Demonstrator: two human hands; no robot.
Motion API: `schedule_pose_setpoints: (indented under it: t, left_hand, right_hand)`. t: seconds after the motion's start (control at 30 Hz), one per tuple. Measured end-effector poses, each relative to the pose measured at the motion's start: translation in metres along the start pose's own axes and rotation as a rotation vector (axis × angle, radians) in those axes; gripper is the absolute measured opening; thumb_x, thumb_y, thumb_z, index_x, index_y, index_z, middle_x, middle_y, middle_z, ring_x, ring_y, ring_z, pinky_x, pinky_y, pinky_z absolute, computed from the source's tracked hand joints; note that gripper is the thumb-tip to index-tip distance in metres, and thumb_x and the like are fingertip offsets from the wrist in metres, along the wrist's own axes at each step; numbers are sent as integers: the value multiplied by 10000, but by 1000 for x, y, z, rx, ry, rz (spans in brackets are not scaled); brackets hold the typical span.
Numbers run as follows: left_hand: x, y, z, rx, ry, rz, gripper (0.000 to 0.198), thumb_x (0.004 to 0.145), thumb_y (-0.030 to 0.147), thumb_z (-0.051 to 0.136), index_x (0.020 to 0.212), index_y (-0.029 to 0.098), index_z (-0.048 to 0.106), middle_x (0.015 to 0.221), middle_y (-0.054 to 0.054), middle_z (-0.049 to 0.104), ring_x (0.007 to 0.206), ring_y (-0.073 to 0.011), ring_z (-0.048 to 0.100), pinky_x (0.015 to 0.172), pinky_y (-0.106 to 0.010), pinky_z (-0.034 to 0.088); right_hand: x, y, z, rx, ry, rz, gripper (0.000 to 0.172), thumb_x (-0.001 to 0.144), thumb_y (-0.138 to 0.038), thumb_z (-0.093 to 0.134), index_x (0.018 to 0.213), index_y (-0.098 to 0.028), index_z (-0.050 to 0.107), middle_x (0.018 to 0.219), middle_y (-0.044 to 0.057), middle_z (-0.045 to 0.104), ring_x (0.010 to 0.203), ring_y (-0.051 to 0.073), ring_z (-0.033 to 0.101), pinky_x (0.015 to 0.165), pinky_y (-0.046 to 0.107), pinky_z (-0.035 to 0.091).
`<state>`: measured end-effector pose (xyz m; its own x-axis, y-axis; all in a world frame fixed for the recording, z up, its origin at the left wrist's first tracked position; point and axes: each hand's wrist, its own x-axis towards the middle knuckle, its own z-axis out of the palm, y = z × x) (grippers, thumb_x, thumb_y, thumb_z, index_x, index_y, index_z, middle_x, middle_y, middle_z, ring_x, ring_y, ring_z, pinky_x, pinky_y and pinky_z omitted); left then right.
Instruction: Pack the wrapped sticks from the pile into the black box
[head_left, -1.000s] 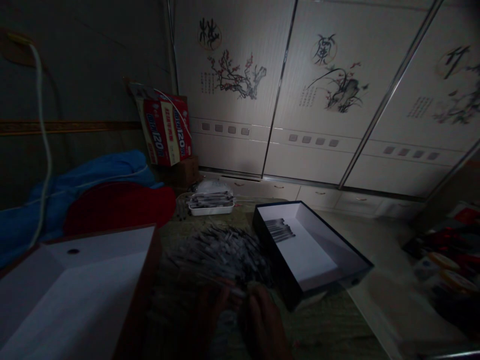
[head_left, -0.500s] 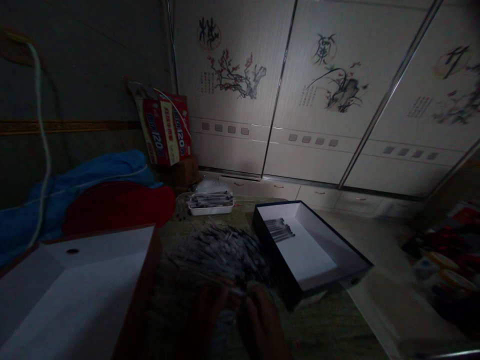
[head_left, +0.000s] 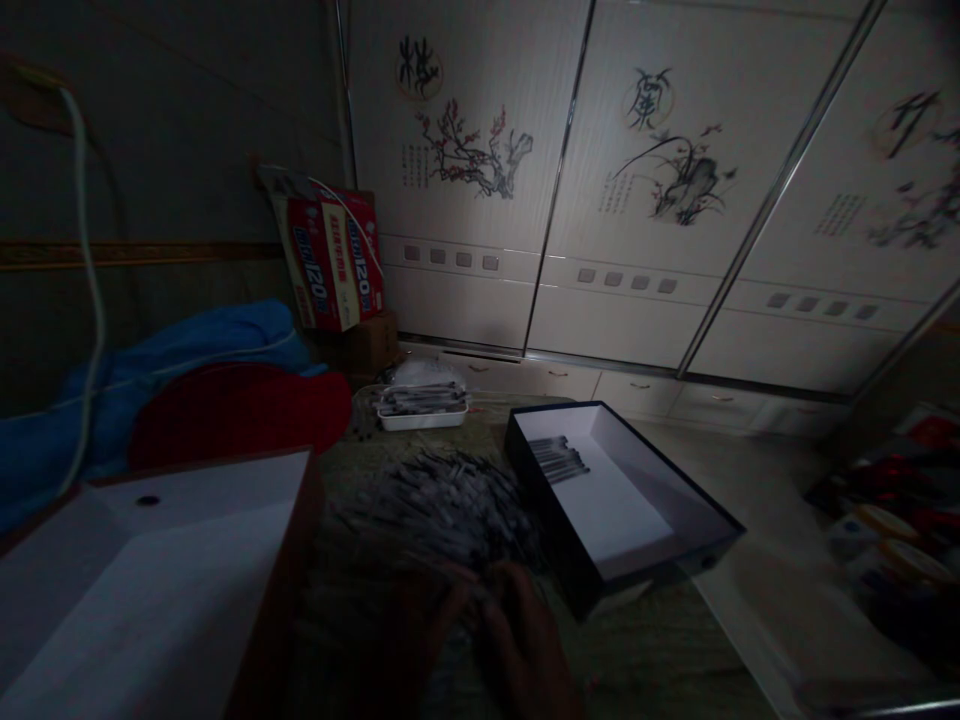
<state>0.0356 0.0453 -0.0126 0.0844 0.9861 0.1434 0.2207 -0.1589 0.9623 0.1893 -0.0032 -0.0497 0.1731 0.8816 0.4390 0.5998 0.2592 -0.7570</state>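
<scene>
In dim light at the bottom of the head view, my left hand (head_left: 431, 615) and my right hand (head_left: 525, 635) come together with bent, closed fingers. Between the fingertips is a slim pen-like stick, mostly hidden and blurred. Just beyond my hands lies a loose heap of clear and dark pen-like sticks (head_left: 450, 500), pointing many ways. To the right, a dark-sided box (head_left: 637, 520) with a white inside holds a neat row of the same kind of sticks (head_left: 559, 459) in its far left part.
An open brown-rimmed box (head_left: 172, 570) with a white inside stands at left. Behind the heap is a white tray (head_left: 422, 421) of similar sticks. Red cloth (head_left: 240, 410) and blue cloth (head_left: 202, 340) lie behind the left box. A red carton (head_left: 330, 260) stands near the wardrobe (head_left: 637, 220).
My hands stay together at nearly the same place, with the fingers shifting slightly. The pale stick seen between them earlier is now harder to see. The boxes and heap look unchanged.
</scene>
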Motion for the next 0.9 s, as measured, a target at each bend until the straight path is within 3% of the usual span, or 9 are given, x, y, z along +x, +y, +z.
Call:
schedule_pose_setpoints:
  t: [0.07, 0.17, 0.3, 0.37, 0.43, 0.63, 0.67, 0.73, 0.9]
  left_hand:
    - [-2, 0, 4, 44, -30, -10, 197, 706, 375, 620, 756, 227, 740, 793, -68, 761, 796, -241, 699, 815, -367, 544]
    - [-5, 4, 9, -11, -13, -68, 227, 667, 381, 633, 762, 195, 721, 795, -87, 756, 735, -238, 694, 725, -358, 562]
    - [-6, 15, 1, -49, 78, -110, 290, 711, 417, 600, 868, 191, 690, 733, -38, 734, 561, -187, 645, 544, -301, 544]
    - [-7, 19, -9, 34, 132, -86, 248, 732, 393, 591, 863, 211, 697, 753, -26, 738, 633, -197, 670, 602, -299, 555]
    - [-12, 18, -19, 149, 144, -18, 209, 729, 367, 598, 839, 236, 717, 837, -33, 754, 785, -228, 694, 734, -329, 562]
    - [-48, -26, -32, 400, 148, 93, 193, 694, 382, 642, 842, 316, 747, 925, -43, 773, 890, -284, 700, 848, -398, 562]
    - [-53, -35, -32, 451, 194, 96, 201, 724, 382, 619, 866, 320, 746, 963, -47, 768, 928, -284, 692, 876, -407, 549]
    - [-60, -49, -32, 517, 158, 149, 211, 778, 384, 565, 870, 325, 746, 1003, -43, 760, 959, -272, 684, 909, -400, 531]
    - [-38, -52, -35, 679, 150, 212, 284, 853, 342, 478, 931, 252, 735, 1011, -100, 745, 960, -262, 683, 893, -423, 536]
  right_hand:
    - [3, -7, -1, 20, -60, -63, 372, 919, -360, 523, 1276, -257, 538, 1189, 37, 670, 1059, 176, 647, 866, 249, 530]
    - [9, -7, -4, 54, -168, -150, 340, 951, -286, 447, 1271, -246, 556, 1206, 37, 665, 1083, 156, 636, 917, 249, 502]
    - [10, 12, -4, -40, 140, 86, 356, 951, -414, 418, 1147, -210, 635, 1125, 87, 698, 1028, 206, 662, 847, 289, 535]
    - [10, 20, -5, -46, 223, 172, 412, 938, -477, 420, 1144, -186, 628, 1101, 109, 702, 1012, 224, 664, 813, 300, 542]
    - [11, 21, -5, -4, 215, 203, 433, 938, -502, 405, 1126, -182, 627, 1057, 104, 712, 967, 218, 671, 784, 296, 543]
    - [16, 8, -11, 52, 236, 205, 463, 915, -565, 395, 1049, -203, 649, 975, 81, 716, 876, 206, 661, 732, 283, 526]
    - [18, 6, -12, 63, 220, 209, 453, 917, -560, 394, 1033, -206, 652, 946, 73, 718, 843, 199, 663, 717, 274, 525]
    - [20, 5, -14, 78, 197, 214, 451, 912, -566, 398, 1006, -208, 657, 924, 69, 717, 816, 197, 663, 700, 268, 521]
    - [22, 10, -15, 96, 157, 171, 469, 899, -604, 386, 975, -235, 666, 922, 71, 718, 824, 205, 664, 688, 268, 524]
